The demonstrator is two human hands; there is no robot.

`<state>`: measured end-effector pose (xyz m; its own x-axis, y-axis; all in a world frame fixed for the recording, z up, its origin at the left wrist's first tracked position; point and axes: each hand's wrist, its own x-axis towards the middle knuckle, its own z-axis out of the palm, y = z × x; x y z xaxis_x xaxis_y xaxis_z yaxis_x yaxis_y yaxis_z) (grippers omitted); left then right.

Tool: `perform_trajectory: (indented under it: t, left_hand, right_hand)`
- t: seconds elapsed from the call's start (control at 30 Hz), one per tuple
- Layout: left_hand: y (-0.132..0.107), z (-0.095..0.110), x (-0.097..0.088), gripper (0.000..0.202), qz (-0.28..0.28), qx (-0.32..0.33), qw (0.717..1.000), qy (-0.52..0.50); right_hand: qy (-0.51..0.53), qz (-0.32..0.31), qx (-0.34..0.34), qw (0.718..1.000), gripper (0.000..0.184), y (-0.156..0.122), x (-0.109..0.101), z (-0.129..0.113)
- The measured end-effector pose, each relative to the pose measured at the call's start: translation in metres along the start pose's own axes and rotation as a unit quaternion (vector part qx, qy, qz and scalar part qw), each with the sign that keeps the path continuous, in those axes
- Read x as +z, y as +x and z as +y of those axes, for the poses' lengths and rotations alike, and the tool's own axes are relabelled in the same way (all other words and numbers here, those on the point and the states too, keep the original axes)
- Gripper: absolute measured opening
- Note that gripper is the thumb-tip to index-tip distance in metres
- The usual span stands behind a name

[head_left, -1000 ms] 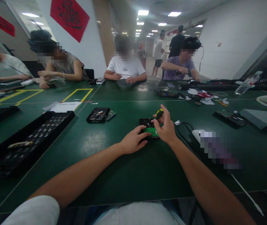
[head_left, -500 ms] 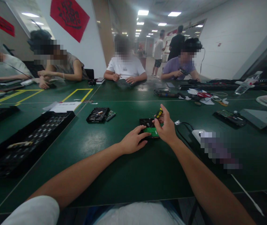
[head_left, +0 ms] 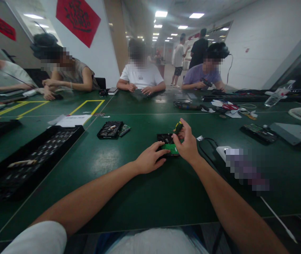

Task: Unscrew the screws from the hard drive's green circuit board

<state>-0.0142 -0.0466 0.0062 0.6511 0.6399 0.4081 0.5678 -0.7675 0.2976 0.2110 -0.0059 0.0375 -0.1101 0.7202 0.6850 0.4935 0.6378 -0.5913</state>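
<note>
A small hard drive with a green circuit board point(head_left: 170, 148) lies on the green table point(head_left: 129, 190) in front of me. My left hand point(head_left: 149, 159) rests on its left edge, fingers curled against it and holding it down. My right hand point(head_left: 187, 143) is closed round a yellow-and-black screwdriver point(head_left: 178, 127), whose tip points down at the board. A black drive part point(head_left: 164, 137) lies just behind the board.
Another opened drive point(head_left: 110, 129) lies to the left, a long black tray point(head_left: 31, 155) further left. Cables point(head_left: 206, 148), a white device point(head_left: 223, 151), a circuit board point(head_left: 258, 131) and a grey box point(head_left: 294, 134) lie to the right. Several people sit across the table.
The screwdriver handle has shifted slightly in my right fingers, as if turned. My left hand stays on the drive. The person in purple across the table has moved their hands.
</note>
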Motion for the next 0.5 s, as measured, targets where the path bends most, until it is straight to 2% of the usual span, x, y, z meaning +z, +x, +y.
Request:
perform_trajectory:
  t: [0.3,0.5]
  left_hand:
    - [-0.0010,-0.0022,0.0016,0.045,-0.004,0.006,1.000,0.008]
    - [-0.0008,-0.0021,0.0014,0.046,-0.006,0.003,1.000,0.003]
  right_hand:
    - [-0.032,0.008,-0.016,0.999,0.071,0.0003,-0.0012,-0.0022]
    - [-0.004,-0.012,-0.004,1.000,0.069,-0.0004,-0.0016,-0.0039]
